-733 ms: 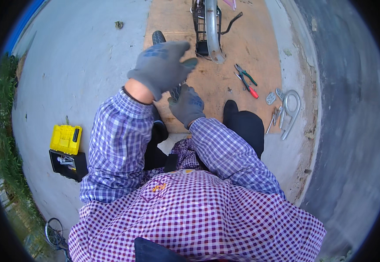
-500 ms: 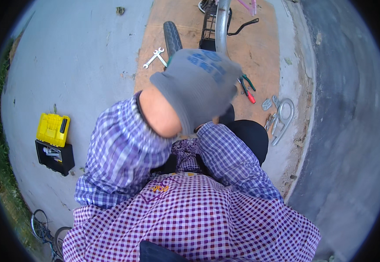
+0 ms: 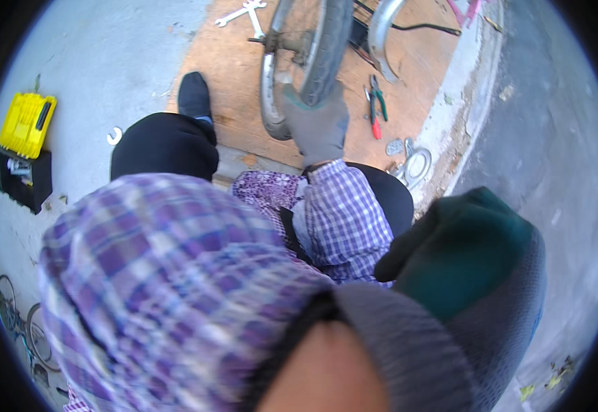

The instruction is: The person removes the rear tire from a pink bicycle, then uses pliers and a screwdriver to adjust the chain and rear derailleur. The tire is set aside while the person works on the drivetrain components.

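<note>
My right hand [image 3: 316, 123], in a grey glove, grips the lower part of an upright bicycle wheel [image 3: 330, 41] between my knees. My left hand [image 3: 460, 257], gloved in grey and dark green, is raised very close to the camera at the lower right; it is blurred, and I cannot make out its fingers clearly. Its checked sleeve [image 3: 175, 268] fills much of the lower view. Pliers [image 3: 380, 99] and a red-handled tool [image 3: 376, 129] lie right of the wheel. Two wrenches [image 3: 257, 20] lie above left of it, and a metal fender [image 3: 381, 41] is behind it.
An open yellow-and-black toolbox [image 3: 24, 175] sits on the left, near a loose wrench [image 3: 115, 136]. Metal parts [image 3: 415, 168] lie beside my right knee on the tan board [image 3: 409, 110]. Another bicycle [image 3: 20, 323] stands at lower left; a dark ground strip [image 3: 553, 137] runs along the right.
My left hand has swung from over the wheel up toward the camera and rightward. The view has shifted, showing my left foot and more of the wheel in my right hand.
</note>
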A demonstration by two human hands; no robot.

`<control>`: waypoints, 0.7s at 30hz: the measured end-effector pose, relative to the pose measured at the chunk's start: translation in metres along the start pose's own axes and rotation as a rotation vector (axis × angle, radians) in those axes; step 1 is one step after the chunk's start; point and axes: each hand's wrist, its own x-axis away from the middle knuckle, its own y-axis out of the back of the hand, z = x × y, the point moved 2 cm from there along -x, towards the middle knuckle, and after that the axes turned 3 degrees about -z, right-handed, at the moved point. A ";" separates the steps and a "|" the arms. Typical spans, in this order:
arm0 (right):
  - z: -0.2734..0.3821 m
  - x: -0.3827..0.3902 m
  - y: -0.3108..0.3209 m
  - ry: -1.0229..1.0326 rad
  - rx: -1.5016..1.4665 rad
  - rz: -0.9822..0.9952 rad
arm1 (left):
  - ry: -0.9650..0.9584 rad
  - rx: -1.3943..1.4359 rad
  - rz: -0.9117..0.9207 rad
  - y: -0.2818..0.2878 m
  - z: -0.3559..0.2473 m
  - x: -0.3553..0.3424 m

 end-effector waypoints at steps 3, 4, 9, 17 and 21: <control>0.012 0.001 -0.005 0.026 0.017 -0.040 | -0.006 0.007 -0.064 0.016 0.004 0.009; 0.014 0.002 -0.004 0.003 -0.003 -0.037 | -0.007 0.011 -0.087 0.022 0.005 0.012; 0.010 0.018 -0.002 -0.086 0.013 -0.008 | 0.000 0.016 -0.174 0.037 0.011 0.018; 0.039 0.021 -0.009 0.026 -0.058 -0.081 | 0.006 0.016 -0.334 0.081 0.013 0.024; 0.058 0.038 0.012 -0.039 0.045 -0.033 | 0.019 0.017 -0.491 0.112 0.005 0.031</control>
